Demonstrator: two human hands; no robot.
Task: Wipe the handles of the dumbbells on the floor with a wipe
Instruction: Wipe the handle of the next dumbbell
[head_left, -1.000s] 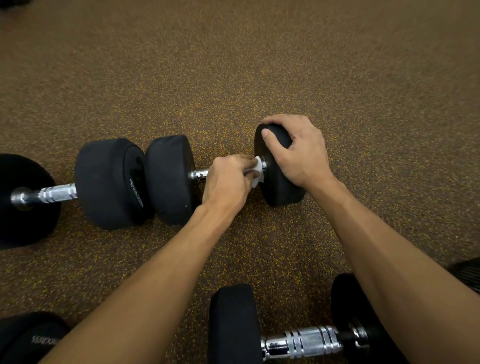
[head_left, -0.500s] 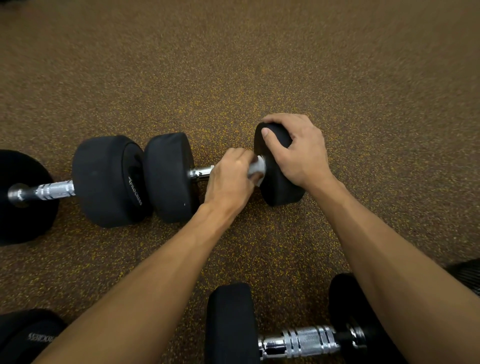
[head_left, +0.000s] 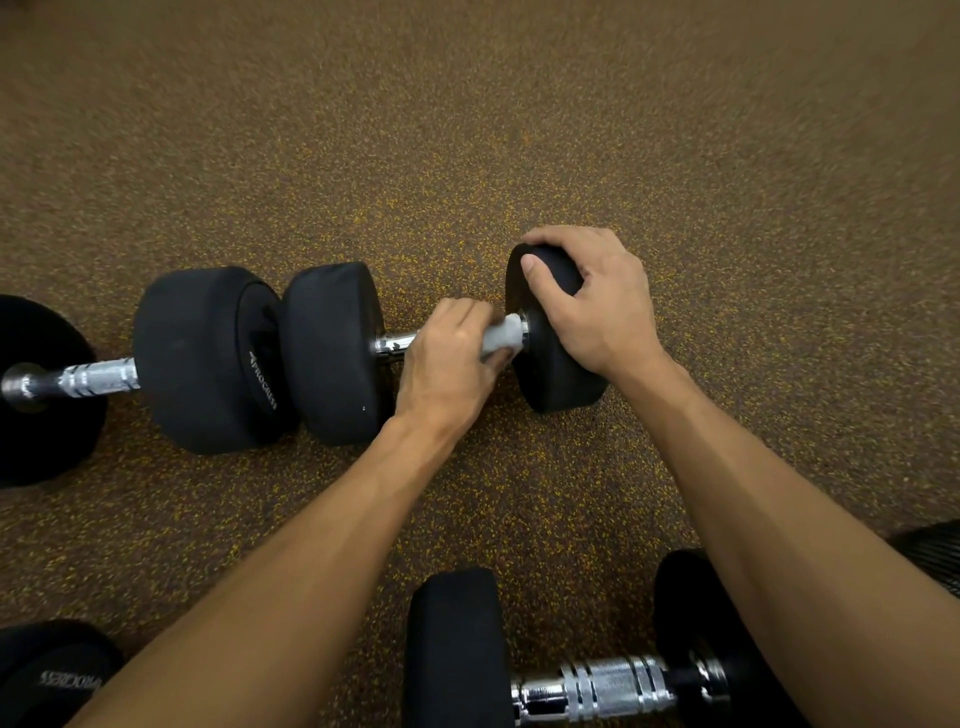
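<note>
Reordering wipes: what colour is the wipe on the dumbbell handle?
The wipe is whitish grey; head view shows it.

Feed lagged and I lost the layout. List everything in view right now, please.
centre dumbbell: one, black heads, chrome handle, on the floor mid-frame.
left dumbbell: one, black and chrome, beside the centre dumbbell, cut by the left edge.
near dumbbell: one, black and chrome, bottom edge.
dumbbell head: one, black, bottom-left corner, rest out of frame.
dark object: one, black, right edge; cannot tell what.
wipe: one, white, wrapped on the centre handle.
floor: brown, yellow-speckled.
left hand: grips the wipe around the handle.
right hand: holds the centre dumbbell's right head.
</note>
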